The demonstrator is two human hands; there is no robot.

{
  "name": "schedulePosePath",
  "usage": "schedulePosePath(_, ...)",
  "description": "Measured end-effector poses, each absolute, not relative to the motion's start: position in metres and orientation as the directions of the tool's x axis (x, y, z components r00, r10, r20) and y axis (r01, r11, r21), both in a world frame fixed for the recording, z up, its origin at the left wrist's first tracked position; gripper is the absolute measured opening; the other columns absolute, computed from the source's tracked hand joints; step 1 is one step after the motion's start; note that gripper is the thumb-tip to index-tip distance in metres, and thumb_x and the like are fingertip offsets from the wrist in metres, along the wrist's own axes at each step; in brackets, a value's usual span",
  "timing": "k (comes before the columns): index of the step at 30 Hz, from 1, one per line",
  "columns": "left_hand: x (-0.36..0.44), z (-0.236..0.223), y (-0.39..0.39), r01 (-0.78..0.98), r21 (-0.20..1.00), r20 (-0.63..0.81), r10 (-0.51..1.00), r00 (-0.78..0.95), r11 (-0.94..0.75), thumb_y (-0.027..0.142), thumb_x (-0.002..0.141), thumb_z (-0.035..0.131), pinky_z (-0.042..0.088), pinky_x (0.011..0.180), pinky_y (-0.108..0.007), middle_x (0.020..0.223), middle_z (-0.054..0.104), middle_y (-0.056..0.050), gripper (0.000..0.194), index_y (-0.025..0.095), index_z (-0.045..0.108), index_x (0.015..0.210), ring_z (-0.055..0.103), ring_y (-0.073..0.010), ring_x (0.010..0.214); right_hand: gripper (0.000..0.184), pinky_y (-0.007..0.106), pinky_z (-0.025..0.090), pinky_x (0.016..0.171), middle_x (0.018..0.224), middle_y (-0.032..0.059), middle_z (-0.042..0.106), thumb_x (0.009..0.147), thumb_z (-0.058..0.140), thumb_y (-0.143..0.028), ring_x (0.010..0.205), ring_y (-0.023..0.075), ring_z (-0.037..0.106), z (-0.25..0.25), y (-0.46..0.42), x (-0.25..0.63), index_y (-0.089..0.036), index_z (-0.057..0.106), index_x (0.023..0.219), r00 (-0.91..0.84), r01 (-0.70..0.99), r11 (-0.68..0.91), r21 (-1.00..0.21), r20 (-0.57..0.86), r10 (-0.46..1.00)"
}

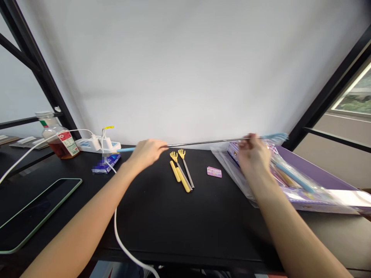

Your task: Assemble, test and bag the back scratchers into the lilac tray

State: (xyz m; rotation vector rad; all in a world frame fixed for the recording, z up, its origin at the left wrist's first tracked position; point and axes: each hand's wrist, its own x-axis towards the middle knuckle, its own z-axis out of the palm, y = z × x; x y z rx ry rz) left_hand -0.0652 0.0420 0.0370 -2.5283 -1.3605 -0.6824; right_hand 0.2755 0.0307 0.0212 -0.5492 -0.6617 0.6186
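Stretched out between my hands is a blue back scratcher [203,143] with a long thin metal rod. My left hand [147,151] is closed around it where the blue handle meets the rod. At the other end, my right hand [255,152], a little blurred, grips the rod close to the blue claw head [276,137]. Below the rod, two yellow claw-headed back scratchers [185,170] lie on the black table; one of their yellow handles [175,172] rests alongside. A small pink patterned piece [214,172] lies to their right.
On the right, a purple box [319,170] holds items in clear plastic wrapping. A blue packet [106,163], a white power strip [98,144] and a bottle [62,137] stand at the left back. A phone [37,212] lies front left; a white cable [121,241] crosses the table edge.
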Motion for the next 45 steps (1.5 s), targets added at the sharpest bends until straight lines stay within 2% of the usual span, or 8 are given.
schedulePosePath(5, -0.075, 0.040, 0.049, 0.880, 0.015, 0.481, 0.775, 0.410, -0.474, 0.027, 0.094, 0.053, 0.048, 0.073, -0.033, 0.097, 0.077, -0.006, 0.026, 0.026, 0.078, 0.097, 0.070, -0.0268, 0.094, 0.027, 0.025, 0.053, 0.050, 0.069, -0.0009, 0.057, 0.080, 0.079, -0.043, 0.054, 0.0100, 0.052, 0.016, 0.033, 0.311, -0.024, 0.060, 0.074, 0.673, -0.345, 0.647, -0.680, 0.302, 0.676)
schedulePosePath(12, -0.049, 0.030, 0.040, 0.809, -0.051, 0.557, 0.656, 0.510, -0.585, 0.023, 0.099, 0.044, 0.052, 0.082, -0.036, 0.109, 0.076, -0.006, 0.035, 0.022, 0.072, 0.120, 0.070, -0.0256, 0.098, 0.030, 0.022, 0.057, 0.061, 0.075, 0.0028, 0.066, 0.070, 0.087, -0.038, 0.066, 0.0119, 0.063, 0.022, 0.016, 0.239, -0.018, 0.066, 0.079, 0.362, -0.466, 0.432, -0.772, 0.279, 0.890)
schedulePosePath(19, -0.060, 0.026, 0.050, 0.811, -0.100, 0.566, 0.637, 0.523, -0.576, 0.026, 0.101, 0.048, 0.052, 0.080, -0.037, 0.107, 0.077, -0.007, 0.029, 0.021, 0.074, 0.113, 0.071, -0.0265, 0.094, 0.035, 0.020, 0.047, 0.049, 0.063, 0.0020, 0.066, 0.093, 0.064, -0.044, 0.050, 0.0091, 0.054, 0.029, 0.013, 0.259, -0.018, 0.057, 0.069, 0.649, -0.414, 0.609, -0.677, 0.249, 0.719)
schedulePosePath(26, -0.050, 0.020, 0.052, 0.699, -0.141, 0.623, 0.486, 0.614, -0.702, 0.022, 0.101, 0.048, 0.050, 0.088, -0.037, 0.101, 0.078, -0.010, 0.030, 0.015, 0.069, 0.121, 0.070, -0.0242, 0.094, 0.036, 0.023, 0.054, 0.059, 0.089, 0.0106, 0.076, 0.089, 0.068, -0.050, 0.065, 0.0128, 0.065, 0.019, 0.010, 0.228, -0.016, 0.065, 0.075, 0.337, -0.487, 0.415, -0.768, 0.272, 0.901)
schedulePosePath(34, -0.078, 0.033, 0.051, 0.788, -0.127, 0.585, 0.596, 0.550, -0.603, 0.039, 0.102, 0.047, 0.043, 0.066, -0.030, 0.093, 0.078, -0.004, 0.031, 0.024, 0.074, 0.101, 0.071, -0.0228, 0.081, 0.039, 0.020, 0.053, 0.055, 0.065, 0.0039, 0.069, 0.105, 0.037, -0.040, 0.057, 0.0115, 0.063, 0.029, 0.016, 0.273, -0.021, 0.059, 0.077, 0.663, -0.445, 0.596, -0.669, 0.201, 0.721)
schedulePosePath(38, -0.069, 0.033, 0.047, 0.760, -0.130, 0.580, 0.573, 0.579, -0.636, 0.038, 0.103, 0.046, 0.037, 0.061, -0.028, 0.081, 0.075, -0.004, 0.033, 0.023, 0.074, 0.095, 0.068, -0.0207, 0.073, 0.029, 0.021, 0.055, 0.058, 0.075, 0.0059, 0.075, 0.096, 0.058, -0.041, 0.061, 0.0118, 0.068, 0.023, 0.014, 0.258, -0.020, 0.062, 0.077, 0.581, -0.398, 0.584, -0.708, 0.298, 0.758)
schedulePosePath(42, -0.045, 0.028, 0.040, 0.730, -0.172, 0.575, 0.534, 0.619, -0.661, 0.037, 0.104, 0.045, 0.035, 0.060, -0.028, 0.074, 0.072, -0.003, 0.033, 0.021, 0.071, 0.090, 0.064, -0.0191, 0.067, 0.027, 0.025, 0.058, 0.061, 0.081, 0.0082, 0.076, 0.074, 0.083, -0.040, 0.070, 0.0170, 0.073, 0.013, 0.004, 0.216, -0.015, 0.072, 0.078, 0.318, -0.372, 0.459, -0.807, 0.354, 0.880)
schedulePosePath(45, -0.039, 0.024, 0.039, 0.726, -0.172, 0.511, 0.570, 0.643, -0.665, 0.034, 0.103, 0.047, 0.034, 0.060, -0.029, 0.074, 0.072, -0.003, 0.032, 0.020, 0.071, 0.087, 0.064, -0.0189, 0.066, 0.029, 0.026, 0.059, 0.062, 0.092, 0.0100, 0.076, 0.070, 0.086, -0.039, 0.073, 0.0180, 0.073, 0.010, 0.000, 0.197, -0.014, 0.074, 0.077, 0.147, -0.319, 0.374, -0.871, 0.344, 0.927)
